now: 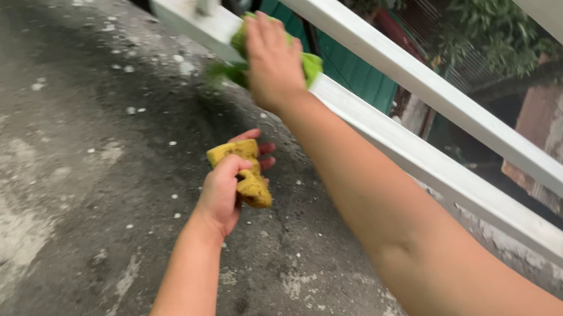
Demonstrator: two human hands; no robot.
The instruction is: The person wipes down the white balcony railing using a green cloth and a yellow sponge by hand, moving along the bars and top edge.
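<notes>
The right hand (pixel 274 61) is pressing a bright green cloth (pixel 311 66) on the far white metal railing (pixel 394 132), while the left hand (pixel 224 191), fingers closed, is gripping a worn yellow sponge (pixel 247 173).

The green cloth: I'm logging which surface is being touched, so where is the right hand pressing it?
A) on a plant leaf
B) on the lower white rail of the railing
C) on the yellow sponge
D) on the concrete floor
B: the right hand presses the green cloth flat on the lower white rail, while the left hand holds the yellow sponge apart, above the concrete floor.
</notes>
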